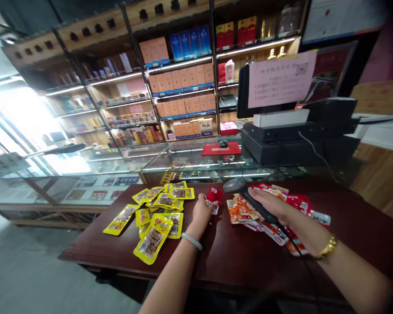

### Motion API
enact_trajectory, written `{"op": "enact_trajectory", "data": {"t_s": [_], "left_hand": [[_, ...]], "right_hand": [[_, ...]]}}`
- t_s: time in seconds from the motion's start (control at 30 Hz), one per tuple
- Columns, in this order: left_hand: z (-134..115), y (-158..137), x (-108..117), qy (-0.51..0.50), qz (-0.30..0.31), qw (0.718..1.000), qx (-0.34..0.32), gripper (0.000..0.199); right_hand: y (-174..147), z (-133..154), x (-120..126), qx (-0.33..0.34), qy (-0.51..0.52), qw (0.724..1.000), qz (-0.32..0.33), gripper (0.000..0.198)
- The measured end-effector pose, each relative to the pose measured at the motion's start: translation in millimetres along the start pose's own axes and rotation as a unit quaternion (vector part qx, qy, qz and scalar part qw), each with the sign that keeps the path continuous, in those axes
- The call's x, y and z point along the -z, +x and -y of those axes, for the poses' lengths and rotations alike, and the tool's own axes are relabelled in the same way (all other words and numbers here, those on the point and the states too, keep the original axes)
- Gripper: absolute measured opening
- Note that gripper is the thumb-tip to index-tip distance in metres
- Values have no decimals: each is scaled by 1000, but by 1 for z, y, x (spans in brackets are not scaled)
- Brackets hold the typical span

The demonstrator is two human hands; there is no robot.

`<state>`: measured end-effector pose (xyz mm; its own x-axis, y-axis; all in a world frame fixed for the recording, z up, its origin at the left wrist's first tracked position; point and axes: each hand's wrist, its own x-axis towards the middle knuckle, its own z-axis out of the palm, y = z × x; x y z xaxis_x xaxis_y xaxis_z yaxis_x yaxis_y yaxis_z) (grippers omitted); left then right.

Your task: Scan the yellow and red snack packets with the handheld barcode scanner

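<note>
A small red snack packet [215,194] is gripped in my left hand [202,208], just above the dark wooden table. My right hand [270,203] is closed round the handle of a black corded barcode scanner [255,201], whose head points left towards the packet. Beneath and beside the right hand lies a pile of red and orange snack packets [244,211], partly hidden by the hand and scanner. Left of my left hand, several yellow snack packets [154,240] with clear windows lie in a loose heap.
The brown table [203,270] stands against a glass display counter [131,155]. A red mouse pad [221,148] with a black mouse rests on the glass. A monitor with a pink paper sign [281,80] and a black cash drawer [268,146] stand back right. The scanner cable hangs down past my right wrist.
</note>
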<state>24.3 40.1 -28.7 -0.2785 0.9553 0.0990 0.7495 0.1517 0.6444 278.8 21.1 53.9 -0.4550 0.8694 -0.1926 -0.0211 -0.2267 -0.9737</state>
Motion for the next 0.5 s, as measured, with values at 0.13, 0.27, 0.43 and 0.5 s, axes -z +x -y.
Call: {"op": "enact_trajectory", "data": {"t_s": [0.13, 0.27, 0.43, 0.5], "left_hand": [[10, -2, -5, -113, -52, 992, 22, 34], [9, -5, -15, -128, -60, 990, 15, 34], [10, -5, -15, -111, -43, 992, 36, 37], [11, -6, -9, -69, -51, 994, 62, 40]], "right_hand": [[22, 2, 3, -9, -4, 1000, 27, 55], [36, -3, 8, -21, 10, 997, 78, 50], [42, -12, 25, -23, 39, 995, 93, 49], [41, -15, 35, -29, 54, 994, 94, 51]]}}
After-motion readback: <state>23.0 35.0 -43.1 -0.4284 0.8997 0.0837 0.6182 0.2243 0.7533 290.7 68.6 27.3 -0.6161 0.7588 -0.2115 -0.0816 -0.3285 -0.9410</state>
